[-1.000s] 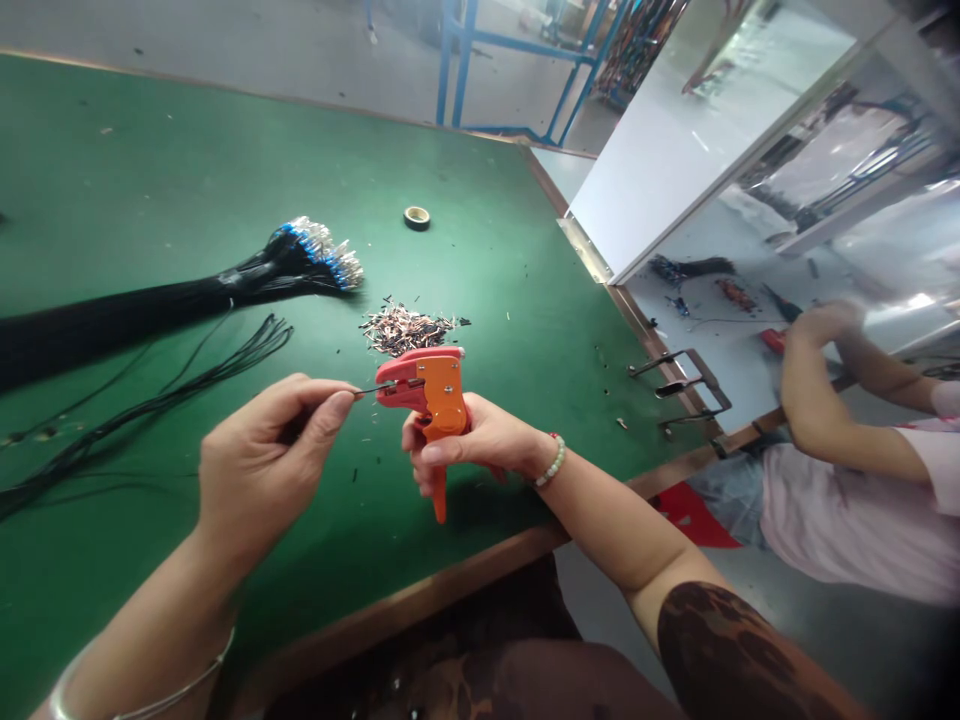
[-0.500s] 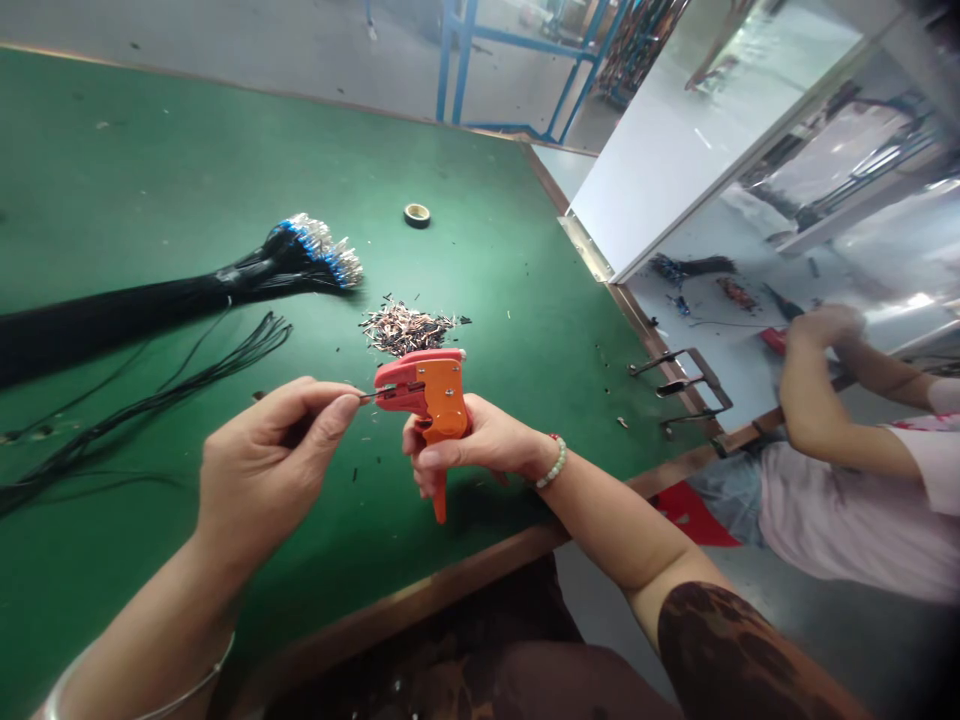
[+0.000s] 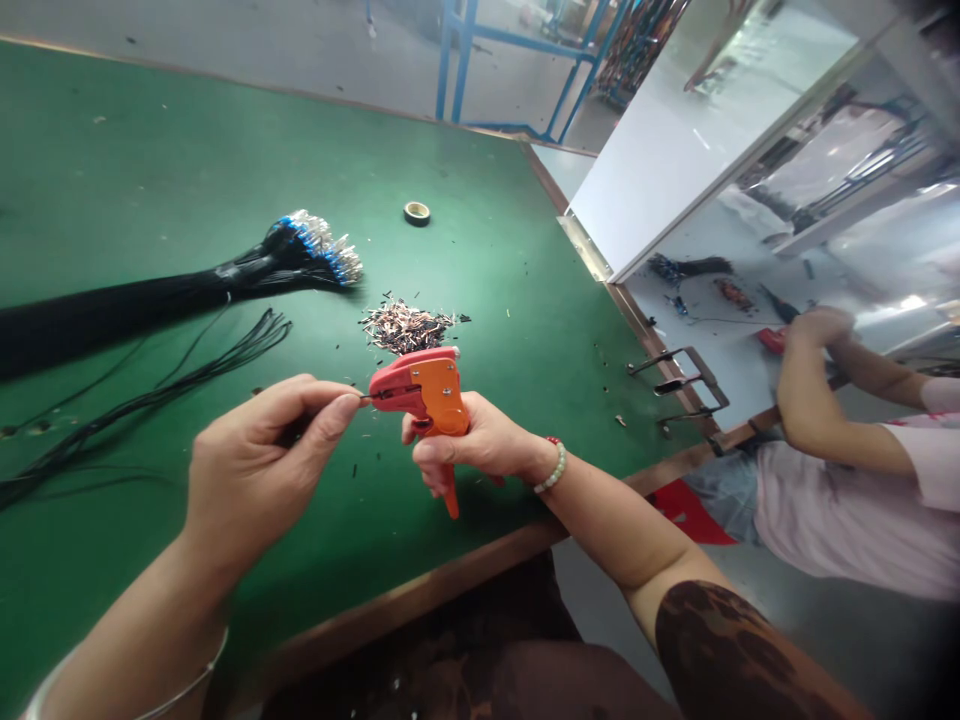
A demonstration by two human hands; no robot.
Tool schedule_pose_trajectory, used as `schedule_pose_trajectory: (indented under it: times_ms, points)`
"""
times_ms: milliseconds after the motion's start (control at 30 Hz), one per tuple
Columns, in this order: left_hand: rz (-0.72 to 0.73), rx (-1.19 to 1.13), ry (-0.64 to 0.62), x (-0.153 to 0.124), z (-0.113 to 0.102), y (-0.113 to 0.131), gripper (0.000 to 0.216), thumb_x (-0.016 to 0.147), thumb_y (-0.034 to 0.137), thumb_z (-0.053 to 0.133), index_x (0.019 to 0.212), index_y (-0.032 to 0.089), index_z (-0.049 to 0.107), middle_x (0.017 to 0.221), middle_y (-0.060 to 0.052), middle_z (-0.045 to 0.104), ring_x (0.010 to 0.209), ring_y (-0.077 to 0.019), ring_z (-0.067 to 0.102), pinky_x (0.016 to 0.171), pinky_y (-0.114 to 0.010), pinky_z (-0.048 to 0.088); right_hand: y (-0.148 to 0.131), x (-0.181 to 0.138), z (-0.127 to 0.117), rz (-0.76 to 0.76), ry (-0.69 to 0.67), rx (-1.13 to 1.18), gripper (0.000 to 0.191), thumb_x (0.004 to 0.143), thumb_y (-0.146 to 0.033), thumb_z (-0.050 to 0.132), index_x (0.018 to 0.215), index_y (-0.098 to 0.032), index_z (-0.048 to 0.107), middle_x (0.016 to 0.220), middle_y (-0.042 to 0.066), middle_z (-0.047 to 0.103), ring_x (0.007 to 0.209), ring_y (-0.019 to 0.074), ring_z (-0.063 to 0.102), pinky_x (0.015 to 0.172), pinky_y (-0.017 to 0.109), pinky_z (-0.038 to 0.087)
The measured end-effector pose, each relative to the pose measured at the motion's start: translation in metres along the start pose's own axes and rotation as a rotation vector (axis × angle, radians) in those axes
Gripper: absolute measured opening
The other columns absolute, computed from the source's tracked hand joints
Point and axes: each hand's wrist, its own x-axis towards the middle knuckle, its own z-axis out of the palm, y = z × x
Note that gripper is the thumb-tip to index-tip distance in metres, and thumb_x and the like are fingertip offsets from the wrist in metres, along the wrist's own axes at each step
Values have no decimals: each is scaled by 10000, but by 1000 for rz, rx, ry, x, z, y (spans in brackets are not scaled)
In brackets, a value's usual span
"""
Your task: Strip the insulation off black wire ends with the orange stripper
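My right hand [image 3: 472,445] is wrapped round the handles of an orange wire stripper [image 3: 424,392], held above the green table [image 3: 187,150]. My left hand [image 3: 262,470] pinches a thin black wire [image 3: 365,397] between thumb and forefinger, and the wire's end sits in the stripper's red jaws. Just beyond the tool lies a small pile of stripped insulation and copper bits [image 3: 406,326].
A thick black wire bundle with blue-and-silver terminals [image 3: 319,248] lies at the left, loose black wires [image 3: 150,400] in front of it. A tape roll [image 3: 417,212] sits farther back. Another person in pink [image 3: 847,480] works at the right. The table's wooden edge [image 3: 450,580] runs close to me.
The stripper has tilted slightly, its lower handle swinging right. Both hands have stayed almost in place, with the wire still in the jaws.
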Motion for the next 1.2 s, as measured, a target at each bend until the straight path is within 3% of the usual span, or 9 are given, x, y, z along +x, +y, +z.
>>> schedule_pose_trajectory:
  times_ms: [133, 233, 333, 433, 533, 633, 833, 1100, 1200]
  points:
    - [-1, -44, -1, 2, 0, 3, 118, 961, 317, 692, 893, 244, 754, 743, 59, 677, 616, -56, 561, 587, -184, 440, 1, 1, 3, -15, 46, -14, 391, 838, -451, 864, 954, -168, 621, 629, -45, 673, 520, 125, 673, 496, 238, 592]
    - [-14, -60, 57, 3, 2, 1, 172, 985, 328, 645, 1092, 230, 738, 947, -9, 710, 802, -102, 659, 732, -230, 522, 2, 3, 5, -26, 93, -41, 413, 822, -491, 865, 889, -166, 618, 587, -51, 651, 487, 116, 645, 487, 233, 569]
    - [113, 36, 115, 3, 7, -4, 264, 993, 321, 613, 1198, 179, 699, 1125, -93, 704, 976, -162, 680, 900, -313, 540, 2, 5, 8, -14, 123, -80, 438, 806, -519, 866, 791, -162, 613, 544, -48, 625, 462, 104, 606, 478, 229, 543]
    - [266, 160, 99, 0, 11, -10, 276, 989, 297, 611, 1217, 156, 678, 1103, -109, 721, 1016, -194, 674, 958, -343, 515, 3, 5, 11, -8, 167, -101, 456, 774, -516, 889, 744, -166, 599, 541, -49, 606, 459, 98, 577, 452, 227, 519]
    - [291, 214, 65, -2, 12, -13, 298, 1004, 301, 601, 1267, 171, 648, 1017, -66, 742, 953, -184, 679, 938, -323, 496, 4, 4, 13, 7, 222, -107, 470, 741, -520, 910, 764, -175, 591, 547, -62, 586, 453, 95, 553, 429, 226, 509]
    - [219, 233, 52, -2, 11, -12, 302, 1021, 353, 590, 1265, 187, 653, 929, -21, 738, 841, -153, 670, 856, -270, 501, 6, 4, 15, 2, 242, -76, 475, 729, -496, 926, 744, -178, 573, 545, -77, 553, 442, 82, 528, 431, 226, 513]
    - [163, 101, -20, 3, 6, -7, 92, 1000, 255, 628, 971, 216, 705, 782, 39, 656, 665, -85, 584, 665, -203, 457, 8, 4, 16, -14, 279, -44, 451, 702, -399, 957, 712, -182, 562, 530, -75, 555, 425, 82, 518, 395, 209, 478]
    - [115, 6, -41, 5, 6, -7, 84, 965, 239, 658, 974, 212, 736, 796, 26, 663, 657, -86, 567, 643, -229, 456, 10, 5, 18, -10, 349, -86, 469, 729, -455, 928, 686, -191, 543, 498, -81, 532, 390, 70, 474, 375, 205, 423]
    - [100, 14, -51, 5, 7, -8, 94, 963, 245, 660, 984, 205, 744, 782, 31, 645, 637, -79, 545, 632, -225, 447, 13, 7, 13, -38, 299, -67, 474, 757, -459, 911, 691, -191, 526, 491, -87, 511, 394, 66, 456, 391, 207, 417]
